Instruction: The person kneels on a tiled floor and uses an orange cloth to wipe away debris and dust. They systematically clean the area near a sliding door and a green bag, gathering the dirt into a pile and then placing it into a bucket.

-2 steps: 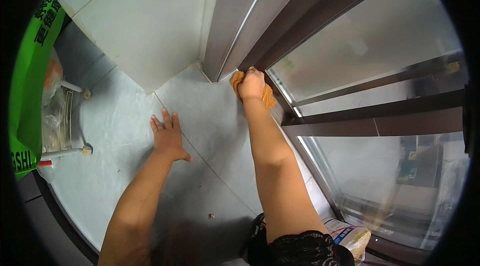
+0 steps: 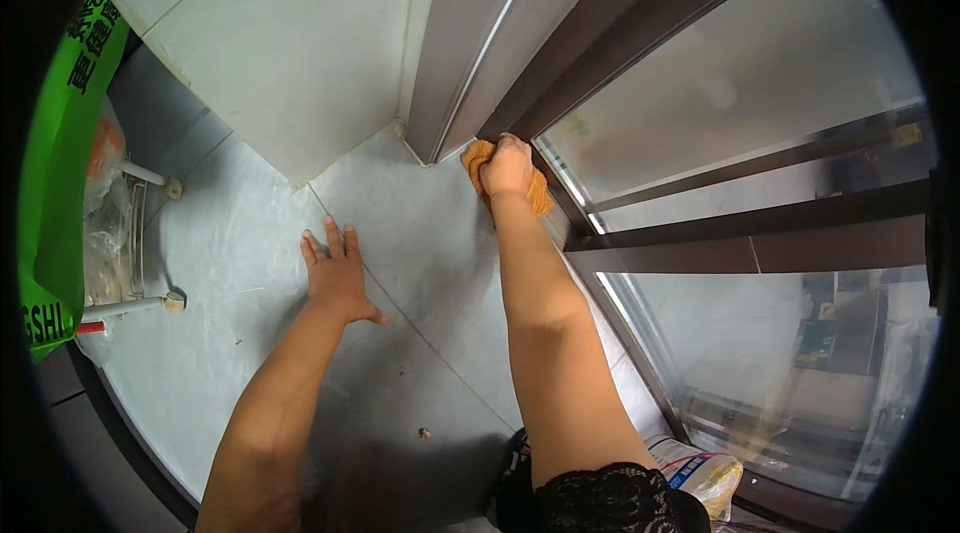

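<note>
With fingers spread, my left hand point(image 2: 337, 278) rests on the grey tiled floor point(image 2: 440, 303) and holds nothing. My right hand point(image 2: 508, 168) is closed over an orange-brown cloth point(image 2: 540, 195), which sticks out on both sides of it. The cloth is pressed down at the foot of the dark brown door frame point(image 2: 440, 93), where the frame meets the sliding door's bottom corner. My fingertips and the part of the cloth beneath my palm are hidden.
Glass sliding door panels point(image 2: 720, 123) stand on the right. A white tiled wall corner point(image 2: 290, 63) juts in at the upper left. A green bag point(image 2: 62, 183) hangs by a wheeled rack point(image 2: 135, 243). A printed plastic package point(image 2: 705, 478) lies low by the door.
My right hand has shifted very slightly with the cloth by the door frame. The left hand stays in place.
</note>
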Available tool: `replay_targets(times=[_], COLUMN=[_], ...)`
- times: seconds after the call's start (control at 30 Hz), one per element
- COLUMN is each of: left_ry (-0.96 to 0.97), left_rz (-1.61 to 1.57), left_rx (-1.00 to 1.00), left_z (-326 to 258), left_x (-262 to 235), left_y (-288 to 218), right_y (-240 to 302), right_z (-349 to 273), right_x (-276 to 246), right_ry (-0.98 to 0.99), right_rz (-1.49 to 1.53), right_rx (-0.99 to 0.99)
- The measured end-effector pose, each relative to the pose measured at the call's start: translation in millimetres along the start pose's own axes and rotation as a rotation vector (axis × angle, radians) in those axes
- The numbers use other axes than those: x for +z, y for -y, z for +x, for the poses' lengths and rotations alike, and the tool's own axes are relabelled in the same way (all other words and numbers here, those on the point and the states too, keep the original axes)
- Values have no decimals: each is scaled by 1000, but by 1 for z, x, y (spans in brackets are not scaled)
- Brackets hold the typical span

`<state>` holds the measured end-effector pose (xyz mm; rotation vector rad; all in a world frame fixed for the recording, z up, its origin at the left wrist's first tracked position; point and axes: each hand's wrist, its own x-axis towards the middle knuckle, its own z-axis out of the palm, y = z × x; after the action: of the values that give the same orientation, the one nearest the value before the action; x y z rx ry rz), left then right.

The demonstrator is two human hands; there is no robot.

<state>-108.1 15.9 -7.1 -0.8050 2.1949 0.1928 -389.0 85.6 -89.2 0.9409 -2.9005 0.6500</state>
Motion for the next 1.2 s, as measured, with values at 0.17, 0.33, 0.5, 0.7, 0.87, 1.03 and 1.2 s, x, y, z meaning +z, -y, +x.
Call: replay_targets(times=[0.17,0.33,0.5,0.7,0.87,1.03,1.2], left_ry=[-2,0,-1,12,20,3,34], left_rz=[-2,-4,-9,10,28,21,47], left_rx=[-3,2,2,-13,4,-4,-14], left_z=[0,1,2,1,2,5,3], left_x=[1,-2,0,-2,-7,1,-4], left_y=[1,2,1,0,-4,1,0], right_y=[-25,-25,8,67,23,26,19], right_z=[-17,-63,-36,18,-18,-2,4], right_x=[-9,-43,-61,-80,11,-45,-69], right_ry=[127,270,-359,-849,-524,82,-69], right_rz=[27,182,1067,815,559,259,111], right_rx=[-269,-526,368,127,124,493,266])
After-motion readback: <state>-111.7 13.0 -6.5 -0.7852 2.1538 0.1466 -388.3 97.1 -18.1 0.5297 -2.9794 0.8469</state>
